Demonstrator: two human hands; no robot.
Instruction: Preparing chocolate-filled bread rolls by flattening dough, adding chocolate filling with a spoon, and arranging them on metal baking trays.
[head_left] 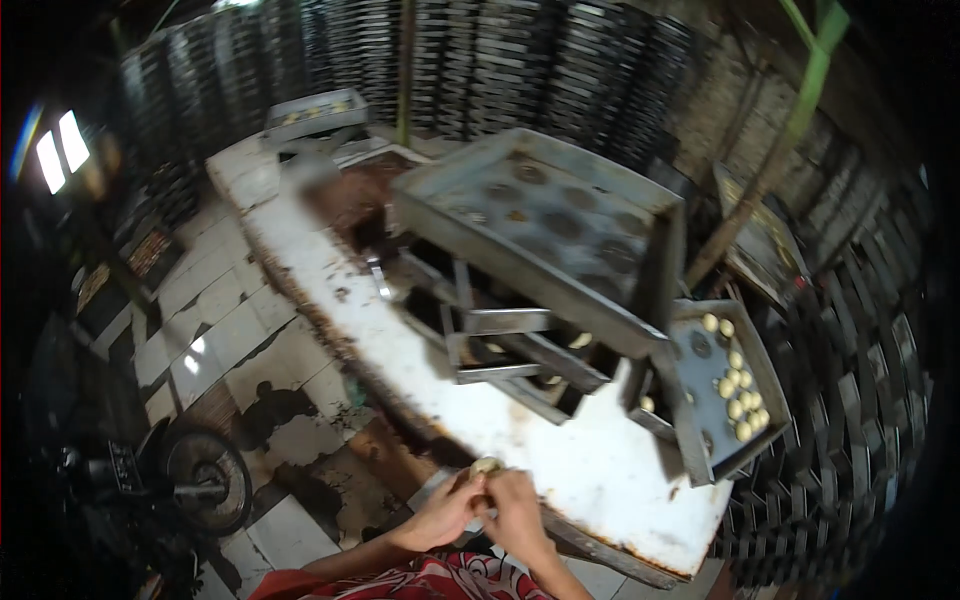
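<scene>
Pale dough pc at tips of L hand, by near edge of white table; long axis approx. L–R; L fingers closed on it; R hand just beside, fingers bent, grip can't tell; dough's underside hidden, fingertips blurred.

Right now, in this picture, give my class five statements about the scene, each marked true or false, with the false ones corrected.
1. The left hand and right hand meet at a small pale lump. True.
2. Both hands wear gloves. False: they are bare.
3. Pale balls lie in the tray at the table's right end. True.
4. Those balls are black. False: pale yellow.
5. A wheel stands left of the table. True.
</scene>
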